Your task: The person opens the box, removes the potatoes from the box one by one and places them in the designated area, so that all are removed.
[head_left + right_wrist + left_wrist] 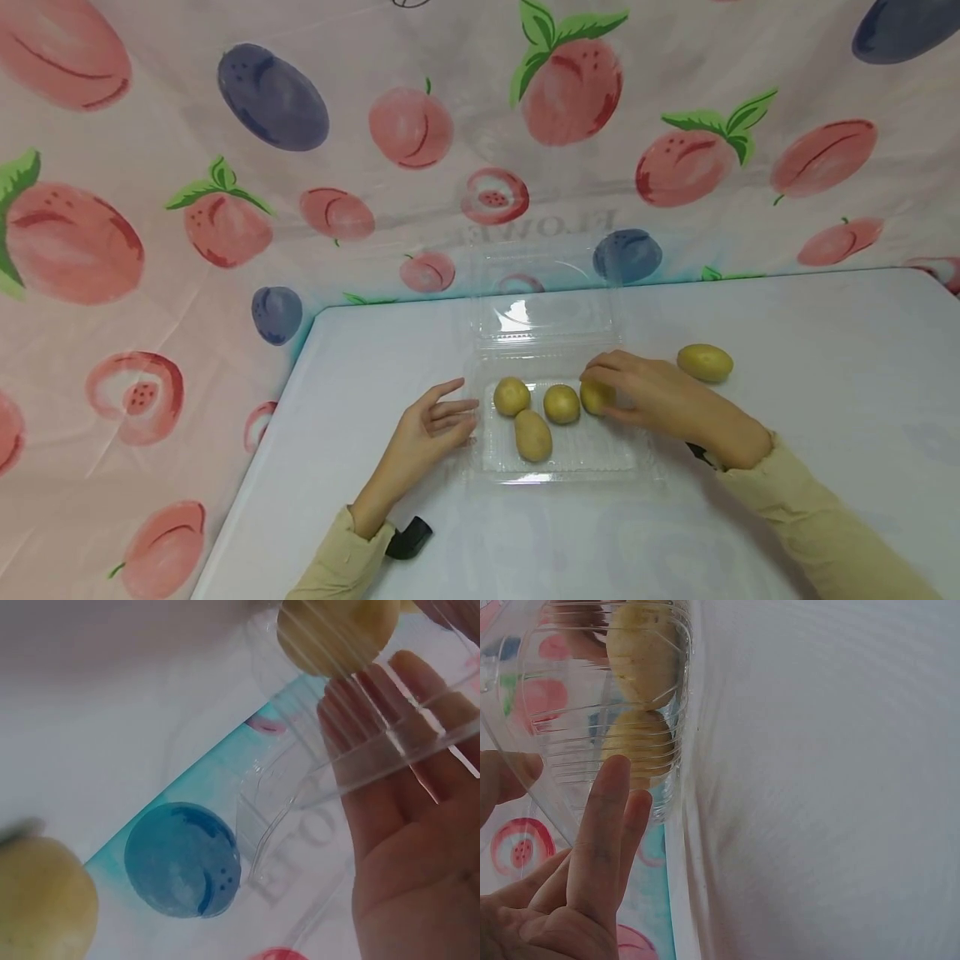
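Observation:
A clear plastic clamshell box [570, 458] stands on the table with several potatoes inside. My right hand [660, 396] reaches over its right side and holds a potato [597, 398] between fingers and thumb, low in the box. Through the clear wall in the right wrist view, the fingertips meet that potato [337, 634]. To its left lie a round potato [562, 404], another round one [512, 397] and a longer potato [533, 436]. Beside the box's left wall is my left hand [423, 429], fingers extended; in the left wrist view they overlap the ribbed wall [562, 757].
The box's hinged lid [547, 292] stands raised at the back, near the fruit-print cloth [435, 200]. One oval potato [705, 362] lies on the white table [810, 400], right of the box and behind the right hand.

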Demonstrator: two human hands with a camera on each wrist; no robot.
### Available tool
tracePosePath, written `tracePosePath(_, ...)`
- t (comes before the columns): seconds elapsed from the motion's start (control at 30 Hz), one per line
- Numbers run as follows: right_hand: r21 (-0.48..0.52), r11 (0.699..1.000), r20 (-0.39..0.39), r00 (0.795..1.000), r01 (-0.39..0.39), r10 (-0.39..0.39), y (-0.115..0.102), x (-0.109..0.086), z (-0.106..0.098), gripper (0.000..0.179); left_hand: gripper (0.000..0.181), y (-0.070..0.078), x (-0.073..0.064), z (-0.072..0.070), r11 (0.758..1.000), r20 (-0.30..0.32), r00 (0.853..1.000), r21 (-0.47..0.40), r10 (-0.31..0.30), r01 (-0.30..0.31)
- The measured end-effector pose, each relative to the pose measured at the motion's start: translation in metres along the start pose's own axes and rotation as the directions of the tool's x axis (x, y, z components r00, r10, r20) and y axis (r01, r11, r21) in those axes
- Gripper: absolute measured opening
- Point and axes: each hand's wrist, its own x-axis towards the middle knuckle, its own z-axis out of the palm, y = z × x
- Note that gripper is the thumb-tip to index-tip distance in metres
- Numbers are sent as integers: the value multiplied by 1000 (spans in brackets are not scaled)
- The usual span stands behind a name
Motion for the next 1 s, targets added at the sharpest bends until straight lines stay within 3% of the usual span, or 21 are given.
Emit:
tracePosePath(0.2, 13, 999, 10, 999, 32, -32, -1, 3, 3, 37, 63, 0, -1, 0, 1000, 4, 1000, -5, 2, -2)
tracePosePath(0.7, 25, 1000, 86, 996, 0, -3, -2, 13, 5, 37, 63, 0, 0, 0, 1000, 1, 1000, -1, -1, 1)
tracePosePath(1.0, 24, 1000, 86, 996, 10, -12, -1, 15, 7, 37, 63, 0, 1, 0, 1000, 7, 1000, 18, 19, -19)
